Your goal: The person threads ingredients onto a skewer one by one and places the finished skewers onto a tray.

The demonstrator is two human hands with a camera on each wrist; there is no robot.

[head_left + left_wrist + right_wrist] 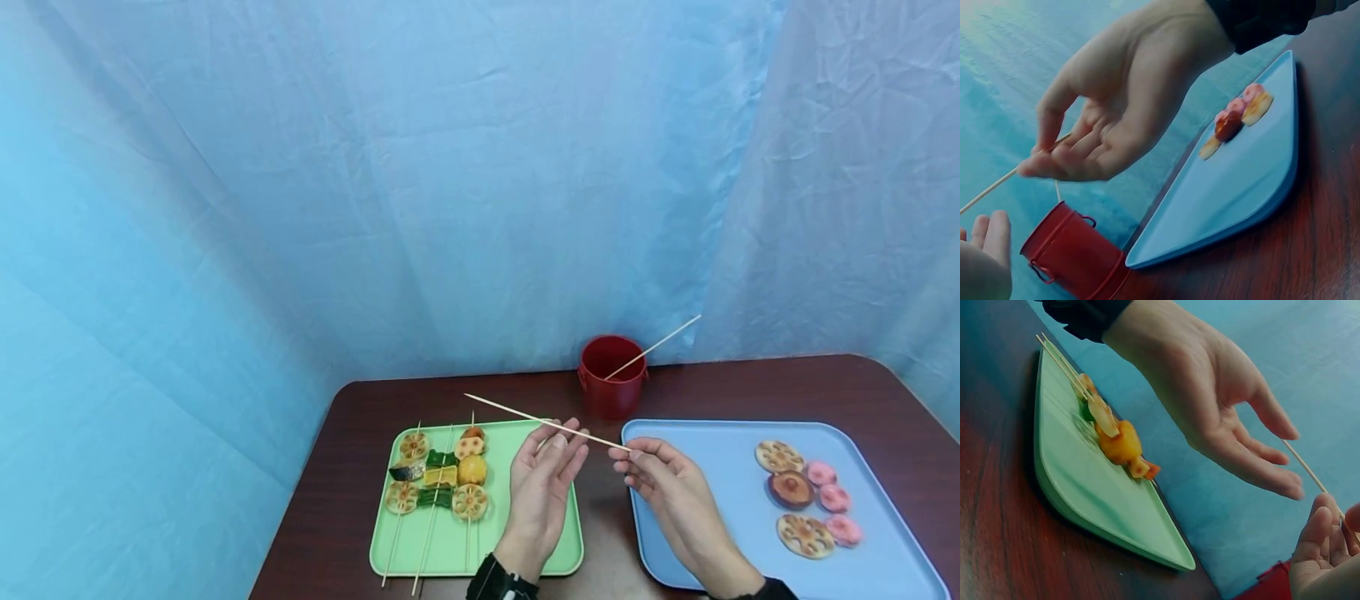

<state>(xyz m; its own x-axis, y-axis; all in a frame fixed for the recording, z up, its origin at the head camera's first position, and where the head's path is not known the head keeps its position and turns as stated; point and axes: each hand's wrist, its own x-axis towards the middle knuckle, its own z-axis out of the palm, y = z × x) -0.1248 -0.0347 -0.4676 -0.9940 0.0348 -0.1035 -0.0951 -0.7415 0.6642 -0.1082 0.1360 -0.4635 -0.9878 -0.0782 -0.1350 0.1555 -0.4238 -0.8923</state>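
Head view: bare skewer held between both hands.
Right hand fingers pinch its near end; left hand fingers straight, relaxed, touching the shaft above green tray; blue tray on counter.

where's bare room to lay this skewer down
Free: the blue tray left of its food slices, and the green tray strip right of the loaded skewers. Crowded: the green tray's left half and around the red bucket.
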